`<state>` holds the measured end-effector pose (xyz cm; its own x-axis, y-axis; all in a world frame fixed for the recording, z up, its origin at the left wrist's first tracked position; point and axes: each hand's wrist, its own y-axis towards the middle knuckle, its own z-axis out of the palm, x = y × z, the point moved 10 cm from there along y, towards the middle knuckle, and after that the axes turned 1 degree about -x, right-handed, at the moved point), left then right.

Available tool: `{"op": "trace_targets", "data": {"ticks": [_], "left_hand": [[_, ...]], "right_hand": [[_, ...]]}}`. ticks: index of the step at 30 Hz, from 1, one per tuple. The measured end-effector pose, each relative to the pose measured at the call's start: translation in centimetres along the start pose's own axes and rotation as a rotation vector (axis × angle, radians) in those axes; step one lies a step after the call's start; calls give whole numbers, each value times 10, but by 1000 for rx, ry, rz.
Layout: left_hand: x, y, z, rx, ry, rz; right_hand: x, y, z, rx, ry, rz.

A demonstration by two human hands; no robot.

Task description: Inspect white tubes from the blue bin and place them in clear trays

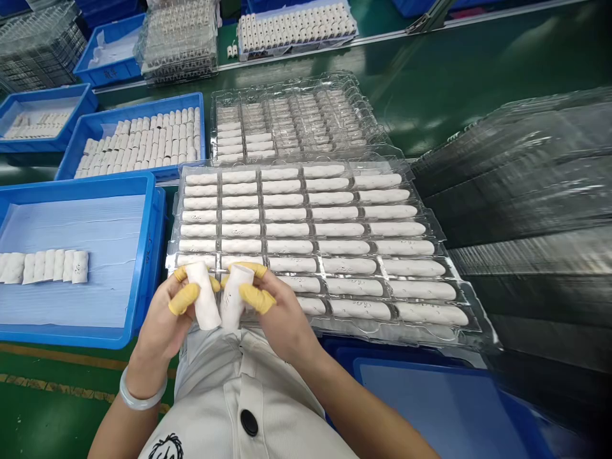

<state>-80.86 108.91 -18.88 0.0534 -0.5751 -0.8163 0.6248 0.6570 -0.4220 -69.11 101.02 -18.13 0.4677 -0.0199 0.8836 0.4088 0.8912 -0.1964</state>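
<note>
My left hand (174, 306), with yellow finger cots on its fingertips, pinches a white cylindrical piece (203, 296). In my right hand (275, 306), also wearing yellow finger cots, is a second white cylindrical piece (234, 298), tilted, with small dark marks on its side. The two pieces are held close together just over the near edge of a clear plastic tray (478, 319). Rows of similar white pieces (335, 213) lie in the tray's compartments. My hands hide part of its near left corner.
At left, a blue bin (138, 255) holds several white pieces (57, 266) on a paper liner. Behind it is a fuller blue bin (203, 127). Another clear tray (296, 118) lies beyond the near one. Stacked dark trays (535, 210) rise at right. A blue bin (440, 408) sits below.
</note>
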Motion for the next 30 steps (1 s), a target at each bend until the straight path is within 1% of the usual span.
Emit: {"op": "trace_targets", "data": {"ticks": [1, 2, 3, 4, 6, 7, 9, 12, 21, 26, 30], "left_hand": [[11, 1, 2, -20, -148, -112], [21, 1, 4, -51, -277, -222], [30, 1, 6, -90, -384, -323], [37, -1, 7, -137, -469, -408], [44, -4, 9, -238, -580, -504], [45, -5, 9, -279, -618, -518], [43, -5, 10, -332, -673, -513], [40, -5, 12, -362, -722, -507], [37, -8, 16, -398, -803, -503], [37, -8, 18, -381, -849, -489], [36, -8, 18, -363, -831, -489]], "right_hand": [[-15, 0, 5, 21, 187, 172], [-27, -1, 11, 31, 354, 313], [-35, -2, 15, 22, 496, 418], [-41, -2, 17, 0, 617, 487], [-46, -1, 16, -70, 785, 533], [-48, 1, 14, -98, 832, 535], [-50, 2, 14, -106, 878, 548], [-52, 2, 15, -121, 896, 588], [-49, 2, 15, -201, 913, 612], [-47, 2, 15, -233, 899, 629], [-50, 1, 13, -267, 878, 653]]}}
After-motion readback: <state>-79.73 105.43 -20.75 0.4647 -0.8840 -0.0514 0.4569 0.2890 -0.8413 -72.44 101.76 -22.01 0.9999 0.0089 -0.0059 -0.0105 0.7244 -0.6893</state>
